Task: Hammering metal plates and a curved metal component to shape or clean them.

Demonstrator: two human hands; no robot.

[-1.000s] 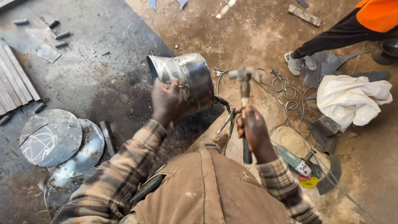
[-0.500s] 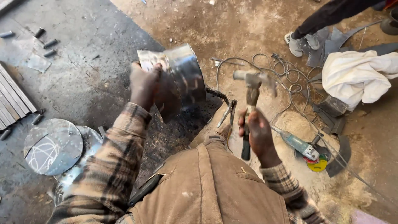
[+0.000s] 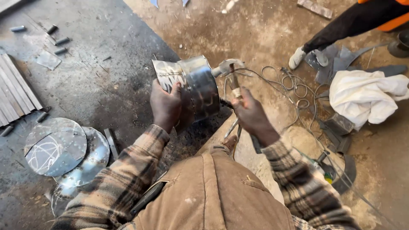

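My left hand point(image 3: 167, 104) grips the near rim of a shiny sheet-metal cylinder point(image 3: 191, 85), held up over the ground and tilted on its side. A hammer point(image 3: 230, 71) with a wooden handle is in my right hand point(image 3: 251, 115), and its metal head rests against the cylinder's right side. Both plaid sleeves and a tan vest fill the bottom of the view.
Round metal discs point(image 3: 55, 147) lie at the left with flat strips point(image 3: 15, 91) and short rods. Tangled wire point(image 3: 294, 87), a white cloth point(image 3: 366, 96), metal scraps and an angle grinder point(image 3: 326, 170) are at the right. Another person's legs and shoe point(image 3: 298, 55) are top right.
The hammer has swung left from a raised spot beside the cylinder until its head meets the cylinder's side. My left hand shifted its hold on the rim as the cylinder turned.
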